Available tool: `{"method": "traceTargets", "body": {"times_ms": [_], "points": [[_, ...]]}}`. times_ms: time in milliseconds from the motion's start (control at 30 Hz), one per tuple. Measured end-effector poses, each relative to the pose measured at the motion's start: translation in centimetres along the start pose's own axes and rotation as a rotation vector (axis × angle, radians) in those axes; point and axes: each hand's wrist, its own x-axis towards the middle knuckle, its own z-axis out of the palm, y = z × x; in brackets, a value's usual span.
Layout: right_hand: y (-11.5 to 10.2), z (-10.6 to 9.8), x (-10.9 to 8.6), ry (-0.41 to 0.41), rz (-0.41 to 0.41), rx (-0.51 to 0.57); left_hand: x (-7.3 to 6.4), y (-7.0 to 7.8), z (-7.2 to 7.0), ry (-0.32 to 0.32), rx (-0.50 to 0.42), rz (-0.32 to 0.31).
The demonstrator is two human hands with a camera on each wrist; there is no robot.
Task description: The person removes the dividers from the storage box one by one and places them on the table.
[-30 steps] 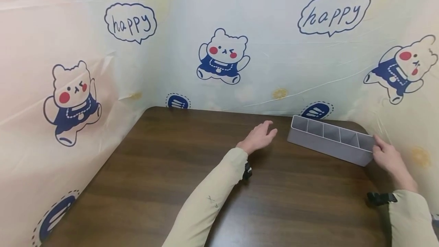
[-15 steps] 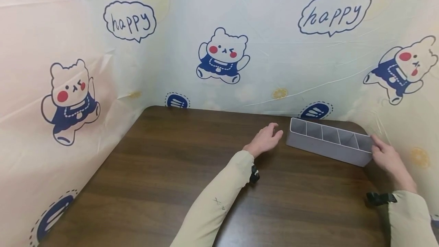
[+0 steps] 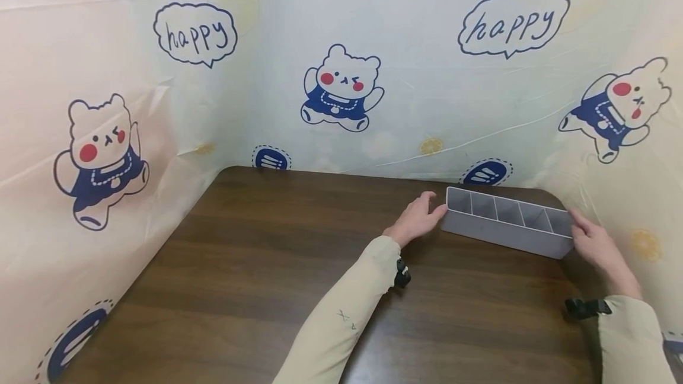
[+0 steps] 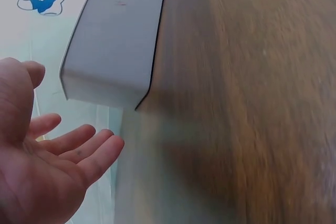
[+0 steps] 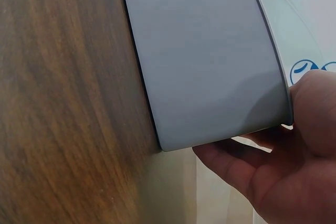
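Note:
A long grey storage box (image 3: 504, 236) with an open top and several compartments stands at the table's back right. My left hand (image 3: 418, 218) is beside its left end, thumb tip right at the end wall and fingers spread loosely. Palm and fingers of the left hand (image 4: 58, 166) show below the box's near end (image 4: 102, 90) in the left wrist view. My right hand (image 3: 603, 250) holds the box's right end. Bent fingers (image 5: 226, 166) lie against the end wall in the right wrist view, and the thumb side meets the upper corner. No contents show in the compartments.
The dark brown wooden table (image 3: 267, 265) is bounded behind and at both sides by a pale printed curtain (image 3: 416, 93). Close to the right hand is the table's right edge. Black straps (image 3: 587, 308) with small devices sit on both wrists.
My left hand has moved right, up to the box's left end. The box has shifted slightly left, with my right hand staying on its right end.

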Motion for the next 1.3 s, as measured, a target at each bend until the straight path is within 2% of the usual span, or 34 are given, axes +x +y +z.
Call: {"method": "traceTargets", "body": {"times_ms": [167,400,500,700,1033,1300], "points": [[0.0,0.0,-0.1,0.001,0.008,0.0,0.1,0.3,0.4,0.0,-0.028,-0.003],[-0.2,0.2,0.1,0.012,0.032,0.008,0.0,0.6,0.9,0.032,-0.159,-0.044],[-0.3,0.4,0.1,0.017,0.035,0.02,-0.1,0.8,1.1,0.031,-0.18,-0.068],[-0.5,0.5,0.1,0.005,0.038,-0.001,-0.1,1.2,1.7,0.03,-0.166,-0.11],[-0.8,0.5,0.2,0.001,0.028,-0.013,0.2,1.7,2.2,0.058,-0.199,-0.115],[-0.7,0.6,0.3,0.025,0.013,-0.043,0.3,1.5,2.5,0.066,-0.184,-0.087]]}}
